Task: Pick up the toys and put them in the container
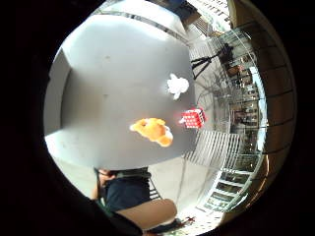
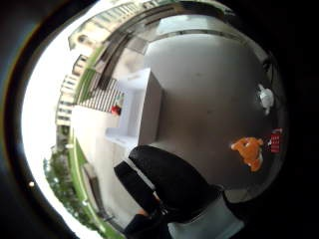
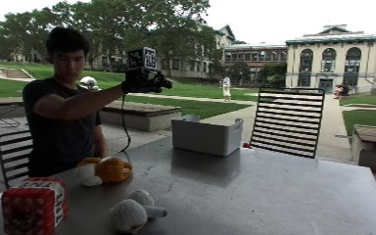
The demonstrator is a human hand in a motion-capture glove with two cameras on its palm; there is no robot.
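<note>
Across the outside view, the gloved right hand (image 3: 144,81) is seen raised well above the grey table (image 3: 253,191), high over the white container (image 3: 207,134); whether its fingers are curled or straight cannot be told. 3 toys lie far below and apart from it near the table edge: an orange-and-white plush (image 3: 103,170), a white plush (image 3: 132,211) and a red-and-white block (image 3: 34,205).

From the little-finger-side palm view, the same 3 toys are shown on the tabletop, distant from the palm, none held.

From the thumb-side palm view, the container's visible interior shows no toy. By this evidence, 0 toys are judged placed and 3 remain.
</note>
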